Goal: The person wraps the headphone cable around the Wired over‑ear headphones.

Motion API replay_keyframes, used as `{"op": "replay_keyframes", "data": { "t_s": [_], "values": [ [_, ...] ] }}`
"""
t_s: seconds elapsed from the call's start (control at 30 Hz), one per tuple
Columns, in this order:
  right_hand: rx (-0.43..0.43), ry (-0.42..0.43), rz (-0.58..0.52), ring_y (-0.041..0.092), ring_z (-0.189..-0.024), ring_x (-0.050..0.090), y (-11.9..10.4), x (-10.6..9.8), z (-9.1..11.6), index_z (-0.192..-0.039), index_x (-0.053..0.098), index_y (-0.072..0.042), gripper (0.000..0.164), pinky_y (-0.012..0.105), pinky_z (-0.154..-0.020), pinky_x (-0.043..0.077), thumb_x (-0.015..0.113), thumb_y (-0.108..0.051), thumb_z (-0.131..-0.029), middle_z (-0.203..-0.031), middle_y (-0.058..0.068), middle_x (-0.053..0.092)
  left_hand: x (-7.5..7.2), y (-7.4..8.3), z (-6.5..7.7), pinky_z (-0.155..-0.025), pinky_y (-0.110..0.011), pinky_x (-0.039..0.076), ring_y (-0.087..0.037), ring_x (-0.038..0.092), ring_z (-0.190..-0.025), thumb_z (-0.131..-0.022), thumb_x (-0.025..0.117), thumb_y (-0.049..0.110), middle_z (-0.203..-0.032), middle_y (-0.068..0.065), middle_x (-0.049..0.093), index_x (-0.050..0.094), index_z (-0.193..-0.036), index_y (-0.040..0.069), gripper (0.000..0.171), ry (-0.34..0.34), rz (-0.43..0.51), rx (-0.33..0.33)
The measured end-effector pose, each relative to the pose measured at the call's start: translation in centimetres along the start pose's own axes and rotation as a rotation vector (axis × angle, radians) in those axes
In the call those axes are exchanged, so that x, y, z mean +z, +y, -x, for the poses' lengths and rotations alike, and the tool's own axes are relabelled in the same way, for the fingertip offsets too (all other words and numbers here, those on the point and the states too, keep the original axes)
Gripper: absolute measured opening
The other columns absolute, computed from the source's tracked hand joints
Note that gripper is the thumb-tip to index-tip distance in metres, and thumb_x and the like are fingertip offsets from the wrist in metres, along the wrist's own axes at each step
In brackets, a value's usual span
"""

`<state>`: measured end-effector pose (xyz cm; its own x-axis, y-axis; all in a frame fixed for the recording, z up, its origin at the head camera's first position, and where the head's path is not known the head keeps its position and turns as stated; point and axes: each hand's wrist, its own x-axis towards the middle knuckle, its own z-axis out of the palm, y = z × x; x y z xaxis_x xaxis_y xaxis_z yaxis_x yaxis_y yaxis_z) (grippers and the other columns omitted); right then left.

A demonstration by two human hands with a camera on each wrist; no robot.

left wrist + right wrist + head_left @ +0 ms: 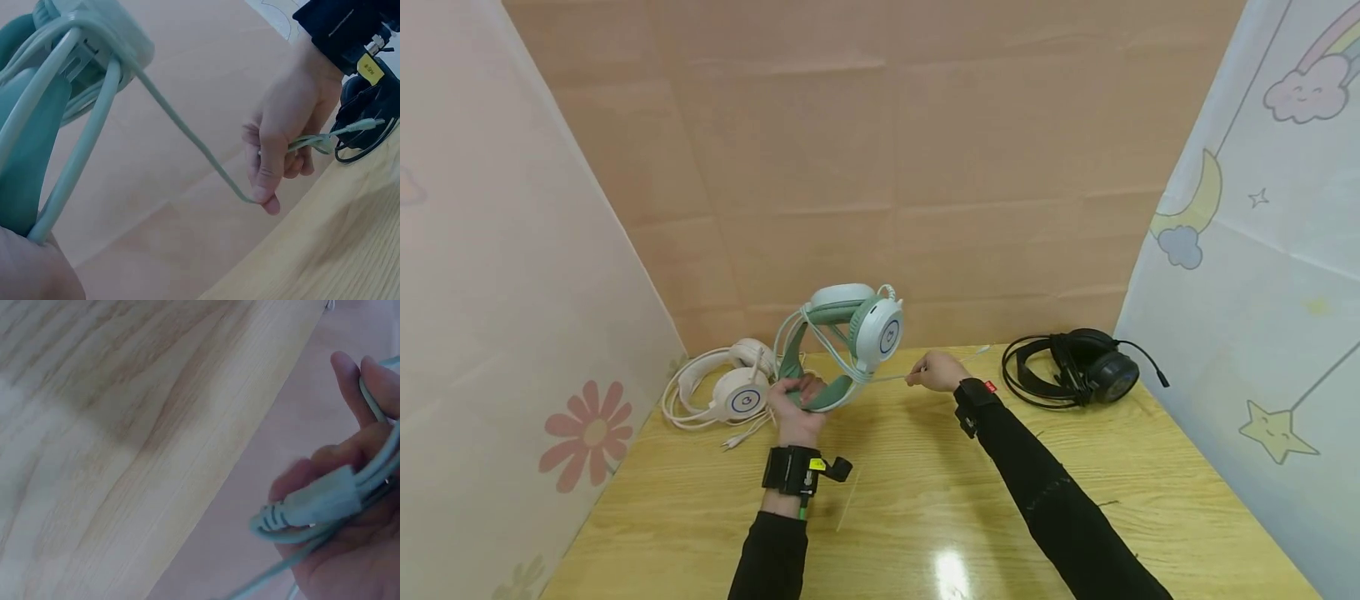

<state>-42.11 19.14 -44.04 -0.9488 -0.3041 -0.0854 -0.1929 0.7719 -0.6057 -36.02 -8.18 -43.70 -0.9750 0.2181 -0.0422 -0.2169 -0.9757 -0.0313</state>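
Observation:
A pair of white and green headphones (880, 329) hangs above the table, its cable wound round the headband and ear cups. My left hand (799, 410) grips the headband from below. Off to the right, my right hand (938, 372) pinches the headphone cable (194, 140) between thumb and index finger, and the length between the hands runs straight. More loops of that cable lie across the right palm, with a splitter piece (319, 497) showing in the right wrist view. A plug (365, 124) sticks out past the hand in the left wrist view.
White headphones (747, 393) with a coiled cable lie on the wooden table (917, 500) at the left. Black headphones (1075, 367) with a microphone boom rest at the right. Brown paper (887, 167) hangs behind, and printed sheets stand at both sides.

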Motion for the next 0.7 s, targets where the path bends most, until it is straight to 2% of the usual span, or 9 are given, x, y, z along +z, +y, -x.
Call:
{"op": "replay_keyframes", "data": {
  "t_s": [0.1, 0.2, 0.23, 0.37, 0.43, 0.47, 0.57, 0.63, 0.7],
  "values": [
    [0.004, 0.012, -0.062, 0.014, -0.062, 0.051, -0.1, 0.0, -0.5, -0.098, 0.077, -0.007, 0.023, 0.029, -0.058, 0.039, 0.065, -0.026, -0.093, -0.069, 0.003, 0.064, -0.3, 0.1, -0.1, -0.039, -0.023, 0.031, -0.005, 0.012, -0.051, -0.083, 0.023, 0.007, -0.063, 0.006, 0.024, 0.032, -0.071, 0.013, 0.016, -0.101, -0.043, -0.059],
    [-0.022, 0.040, -0.088, 0.012, -0.048, 0.044, -0.1, -0.4, -0.7, -0.103, 0.072, -0.004, 0.023, 0.026, -0.047, 0.036, 0.061, -0.023, -0.096, -0.057, 0.000, 0.048, -0.6, 0.3, -0.2, -0.041, -0.018, 0.024, -0.003, 0.009, -0.051, -0.080, 0.028, 0.008, -0.063, 0.010, 0.016, 0.027, -0.068, 0.016, 0.015, -0.199, -0.116, -0.157],
    [-0.043, 0.056, -0.075, 0.012, -0.046, 0.046, -0.2, -0.7, -0.6, -0.109, 0.069, -0.005, 0.022, 0.025, -0.046, 0.038, 0.059, -0.021, -0.097, -0.056, 0.000, 0.049, -0.6, 0.4, -0.2, -0.042, -0.017, 0.021, -0.003, 0.008, -0.050, -0.079, 0.028, 0.008, -0.062, 0.010, 0.014, 0.026, -0.067, 0.017, 0.015, -0.227, -0.142, -0.188],
    [-0.138, 0.130, -0.008, 0.017, -0.051, 0.053, -0.8, -2.2, -0.1, -0.119, 0.059, -0.002, 0.028, 0.026, -0.045, 0.043, 0.056, -0.002, -0.091, -0.069, 0.009, 0.058, -0.7, 0.4, -0.3, -0.046, -0.017, 0.014, -0.004, 0.007, -0.047, -0.079, 0.025, 0.011, -0.059, 0.010, 0.008, 0.023, -0.068, 0.018, 0.014, -0.307, -0.254, -0.257],
    [-0.177, 0.176, 0.059, 0.022, -0.062, 0.057, -1.3, -3.0, 0.2, -0.114, 0.061, 0.001, 0.030, 0.029, -0.051, 0.047, 0.057, 0.006, -0.085, -0.081, 0.014, 0.062, -0.7, 0.4, -0.4, -0.047, -0.017, 0.013, -0.005, 0.007, -0.046, -0.080, 0.022, 0.011, -0.059, 0.009, 0.008, 0.021, -0.068, 0.018, 0.013, -0.320, -0.298, -0.267],
    [-0.196, 0.196, 0.084, 0.023, -0.065, 0.057, -1.4, -3.4, 0.1, -0.104, 0.064, 0.002, 0.023, 0.031, -0.054, 0.047, 0.058, 0.007, -0.082, -0.083, 0.015, 0.062, -0.7, 0.4, -0.4, -0.046, -0.017, 0.013, -0.005, 0.007, -0.046, -0.080, 0.021, 0.012, -0.059, 0.009, 0.007, 0.020, -0.069, 0.019, 0.013, -0.324, -0.319, -0.270],
    [-0.200, 0.260, 0.210, 0.023, -0.074, 0.059, -1.9, -4.1, -0.3, -0.090, 0.072, -0.001, 0.015, 0.035, -0.065, 0.049, 0.060, 0.002, -0.082, -0.088, 0.013, 0.069, -0.7, 0.5, -0.3, -0.046, -0.018, 0.012, -0.006, 0.006, -0.046, -0.082, 0.016, 0.012, -0.058, 0.008, 0.006, 0.015, -0.069, 0.019, 0.014, -0.333, -0.366, -0.269],
    [-0.179, 0.282, 0.250, 0.024, -0.074, 0.063, -2.2, -4.5, -0.5, -0.090, 0.075, -0.003, 0.016, 0.037, -0.069, 0.050, 0.060, -0.002, -0.085, -0.087, 0.012, 0.072, -0.6, 0.5, -0.3, -0.046, -0.018, 0.011, -0.007, 0.005, -0.046, -0.083, 0.013, 0.011, -0.058, 0.008, 0.006, 0.014, -0.069, 0.019, 0.016, -0.340, -0.402, -0.255],
    [-0.139, 0.290, 0.270, 0.022, -0.075, 0.066, -2.5, -4.7, -0.7, -0.097, 0.077, -0.005, 0.019, 0.036, -0.069, 0.051, 0.060, -0.005, -0.088, -0.092, 0.011, 0.074, -0.6, 0.5, -0.3, -0.047, -0.018, 0.009, -0.007, 0.004, -0.046, -0.084, 0.009, 0.010, -0.058, 0.007, 0.005, 0.015, -0.068, 0.019, 0.019, -0.343, -0.443, -0.232]
  ]
}}
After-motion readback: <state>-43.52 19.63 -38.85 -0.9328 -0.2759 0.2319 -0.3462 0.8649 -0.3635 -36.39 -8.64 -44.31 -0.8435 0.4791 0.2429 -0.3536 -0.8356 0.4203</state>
